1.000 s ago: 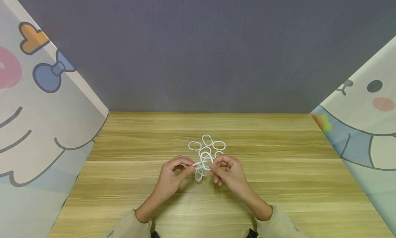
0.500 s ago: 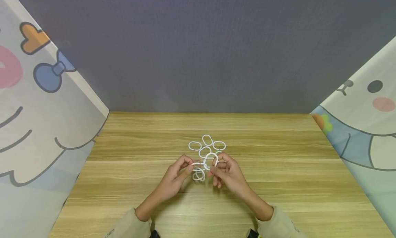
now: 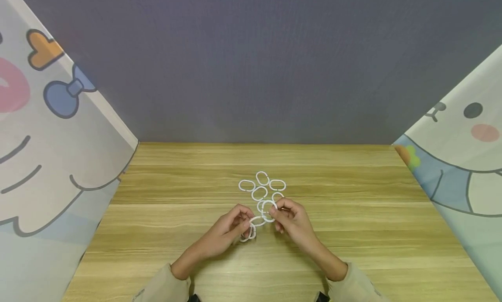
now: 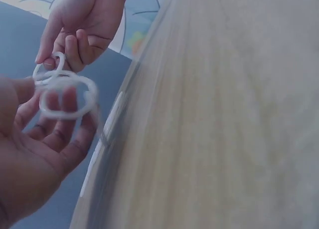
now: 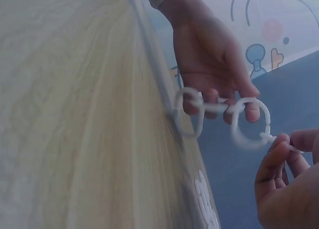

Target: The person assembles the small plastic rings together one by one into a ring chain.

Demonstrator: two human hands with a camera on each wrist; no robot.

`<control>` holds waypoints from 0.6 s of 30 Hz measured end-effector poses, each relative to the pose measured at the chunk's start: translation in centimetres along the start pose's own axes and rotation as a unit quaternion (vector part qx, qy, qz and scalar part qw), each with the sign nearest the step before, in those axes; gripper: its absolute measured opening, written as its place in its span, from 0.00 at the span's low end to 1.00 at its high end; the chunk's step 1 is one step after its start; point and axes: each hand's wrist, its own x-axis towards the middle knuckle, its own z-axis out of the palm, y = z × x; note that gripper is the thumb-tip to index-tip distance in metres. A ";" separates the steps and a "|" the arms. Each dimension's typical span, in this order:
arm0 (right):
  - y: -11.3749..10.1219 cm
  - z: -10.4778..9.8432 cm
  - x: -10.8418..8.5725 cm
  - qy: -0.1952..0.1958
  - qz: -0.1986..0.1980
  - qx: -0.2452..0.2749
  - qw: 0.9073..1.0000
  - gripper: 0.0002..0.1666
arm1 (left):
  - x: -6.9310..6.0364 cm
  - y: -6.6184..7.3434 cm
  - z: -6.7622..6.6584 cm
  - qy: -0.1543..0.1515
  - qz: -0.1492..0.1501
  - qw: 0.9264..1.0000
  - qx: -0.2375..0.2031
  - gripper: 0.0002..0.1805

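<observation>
Several white oval rings linked into a short chain hang between the two hands above the table. The left hand (image 3: 224, 233) pinches a ring (image 3: 256, 221) of this chain between thumb and fingers; linked rings dangle below its fingertips. Thumb and fingers of the right hand (image 3: 296, 221) pinch the chain's right end ring (image 3: 269, 211). In the left wrist view, a blurred ring (image 4: 67, 114) hangs in front of the left hand's fingers (image 4: 60, 134). The right wrist view shows a hanging ring (image 5: 188, 134) and the right hand (image 5: 294, 189) at the other end.
Loose white rings lie on the wooden table (image 3: 353, 197) just beyond the hands, among them an upper one (image 3: 256, 175), a left one (image 3: 240, 185) and a right one (image 3: 285, 185). A grey panel (image 3: 251, 66) stands behind, with cartoon-printed panels at both sides.
The left hand has moved slightly down and toward the right, and the dangling rings have shifted down and left. The ring at the right hand has moved a little lower.
</observation>
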 end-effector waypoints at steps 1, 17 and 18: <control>0.0 -0.1 0.0 0.000 0.003 0.004 1.000 0.11 | 0.0 -0.1 0.0 -0.009 0.004 1.000 0.005 0.14; 0.9 -1.1 -0.4 -0.011 -0.013 0.023 1.000 0.11 | -1.3 -0.2 -0.3 -0.025 -0.017 0.990 0.139 0.24; 1.0 -1.2 -0.5 -0.010 -0.014 0.023 1.000 0.11 | -1.4 -0.1 -0.4 -0.020 -0.018 0.989 0.146 0.23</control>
